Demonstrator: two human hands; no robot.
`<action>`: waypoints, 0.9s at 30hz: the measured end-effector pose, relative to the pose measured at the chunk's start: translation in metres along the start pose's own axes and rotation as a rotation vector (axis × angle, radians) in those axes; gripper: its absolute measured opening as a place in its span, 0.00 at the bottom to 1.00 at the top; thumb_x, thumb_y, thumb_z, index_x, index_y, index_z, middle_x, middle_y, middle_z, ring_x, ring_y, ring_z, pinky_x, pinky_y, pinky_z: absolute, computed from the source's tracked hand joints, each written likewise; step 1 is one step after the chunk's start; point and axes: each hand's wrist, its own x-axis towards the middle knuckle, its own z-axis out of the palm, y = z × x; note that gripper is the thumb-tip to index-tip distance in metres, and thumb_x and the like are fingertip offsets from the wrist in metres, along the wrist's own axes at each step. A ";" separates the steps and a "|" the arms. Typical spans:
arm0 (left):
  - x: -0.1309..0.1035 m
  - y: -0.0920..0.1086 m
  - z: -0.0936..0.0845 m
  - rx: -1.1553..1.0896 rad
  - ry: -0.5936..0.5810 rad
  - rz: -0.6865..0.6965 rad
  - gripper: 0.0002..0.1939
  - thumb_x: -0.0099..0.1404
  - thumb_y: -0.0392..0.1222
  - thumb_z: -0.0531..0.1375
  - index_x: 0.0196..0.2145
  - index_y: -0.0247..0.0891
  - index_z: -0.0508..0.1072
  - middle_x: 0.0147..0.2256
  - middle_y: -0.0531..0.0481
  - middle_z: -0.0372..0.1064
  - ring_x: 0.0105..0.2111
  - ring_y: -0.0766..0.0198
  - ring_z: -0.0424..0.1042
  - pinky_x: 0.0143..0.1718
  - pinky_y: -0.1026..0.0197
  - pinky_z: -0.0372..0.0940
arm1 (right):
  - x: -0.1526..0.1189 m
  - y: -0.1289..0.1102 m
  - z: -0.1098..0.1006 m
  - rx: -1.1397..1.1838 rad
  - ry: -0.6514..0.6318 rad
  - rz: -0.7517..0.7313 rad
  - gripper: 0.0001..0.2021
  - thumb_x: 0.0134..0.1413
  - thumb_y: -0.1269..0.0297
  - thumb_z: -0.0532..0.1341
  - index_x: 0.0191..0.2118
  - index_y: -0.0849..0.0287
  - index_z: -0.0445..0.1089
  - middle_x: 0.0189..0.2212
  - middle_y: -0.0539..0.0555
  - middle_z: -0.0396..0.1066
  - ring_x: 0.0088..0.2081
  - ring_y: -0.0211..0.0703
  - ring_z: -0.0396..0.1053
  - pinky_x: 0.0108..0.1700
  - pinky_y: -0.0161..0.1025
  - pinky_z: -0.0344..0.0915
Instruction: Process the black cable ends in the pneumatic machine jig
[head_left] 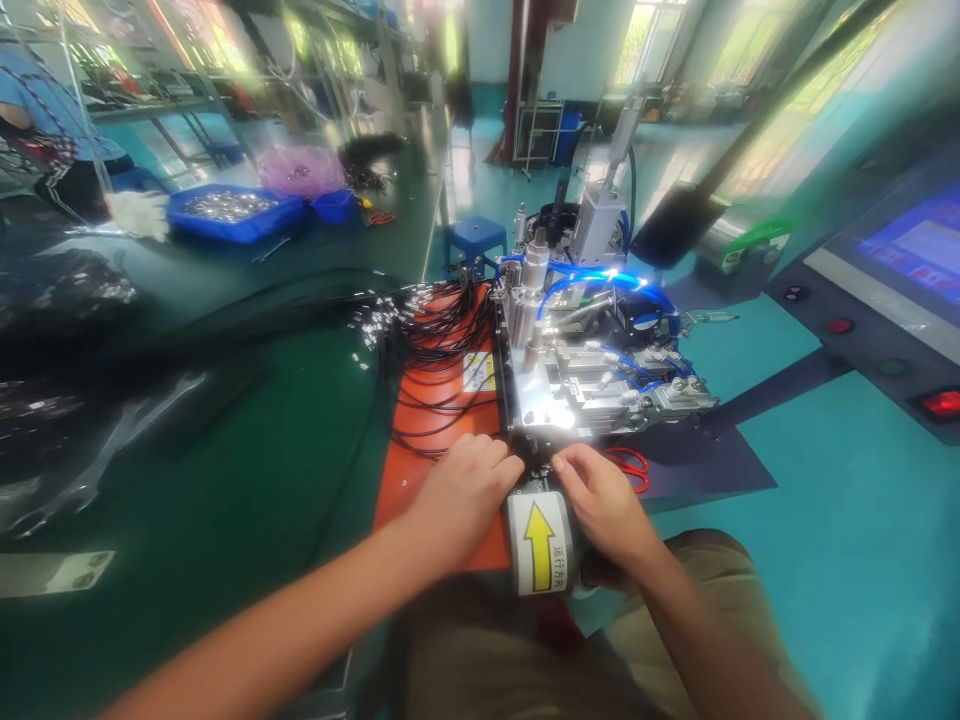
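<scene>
My left hand (474,487) is closed, its fingers curled at the near end of the metal machine (551,395). My right hand (598,490) is closed too, thumb and forefinger pinched beside the same spot. Whatever either hand holds is too small or hidden to name. Just below them is a round machine part with a yellow arrow label (538,545). Black cables (442,335) with shiny ends lie over the orange plate (439,395) left of the machine.
Red-handled scissors (636,468) lie right of my right hand. On the green table (247,450) are a wrench (105,455) and a blue tray (236,215) of small parts. A control panel (892,320) stands at right; a person (56,120) is at far left.
</scene>
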 end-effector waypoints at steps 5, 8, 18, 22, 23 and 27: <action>-0.001 0.002 -0.001 0.030 -0.010 -0.032 0.11 0.70 0.32 0.51 0.39 0.36 0.73 0.34 0.46 0.65 0.37 0.56 0.61 0.40 0.52 0.59 | 0.000 -0.003 0.000 0.063 0.012 0.031 0.14 0.64 0.56 0.55 0.32 0.57 0.69 0.29 0.52 0.71 0.32 0.46 0.68 0.35 0.39 0.63; -0.002 0.005 -0.007 0.014 -0.032 -0.083 0.11 0.70 0.32 0.52 0.40 0.37 0.74 0.36 0.45 0.65 0.40 0.55 0.62 0.43 0.51 0.60 | -0.016 -0.016 0.002 0.020 0.241 -0.014 0.11 0.65 0.58 0.55 0.34 0.57 0.68 0.30 0.52 0.70 0.32 0.45 0.68 0.37 0.40 0.62; -0.001 0.015 -0.033 -0.064 -0.272 -0.170 0.14 0.70 0.34 0.51 0.46 0.36 0.75 0.38 0.44 0.65 0.40 0.56 0.65 0.43 0.53 0.64 | -0.071 -0.039 0.035 0.048 -0.001 -0.590 0.07 0.61 0.71 0.54 0.33 0.56 0.66 0.25 0.50 0.64 0.26 0.41 0.61 0.30 0.38 0.55; 0.000 0.009 -0.032 -0.064 -0.215 -0.159 0.15 0.68 0.32 0.53 0.47 0.39 0.76 0.40 0.44 0.65 0.44 0.54 0.64 0.48 0.51 0.62 | -0.049 -0.025 0.020 0.131 0.226 -0.253 0.08 0.64 0.63 0.55 0.33 0.57 0.67 0.26 0.51 0.67 0.28 0.41 0.64 0.31 0.36 0.60; 0.000 0.007 -0.030 -0.064 -0.205 -0.159 0.16 0.67 0.31 0.53 0.47 0.40 0.77 0.41 0.44 0.65 0.45 0.54 0.64 0.48 0.51 0.62 | -0.040 -0.020 0.014 0.106 0.292 -0.125 0.09 0.64 0.61 0.56 0.35 0.57 0.68 0.28 0.51 0.68 0.30 0.43 0.66 0.34 0.37 0.61; 0.003 -0.002 -0.025 -0.103 -0.217 -0.177 0.18 0.66 0.28 0.53 0.47 0.40 0.77 0.38 0.45 0.67 0.41 0.57 0.66 0.45 0.54 0.63 | -0.012 -0.002 0.001 0.109 0.120 0.092 0.14 0.65 0.51 0.54 0.35 0.56 0.66 0.27 0.49 0.68 0.28 0.43 0.65 0.31 0.37 0.61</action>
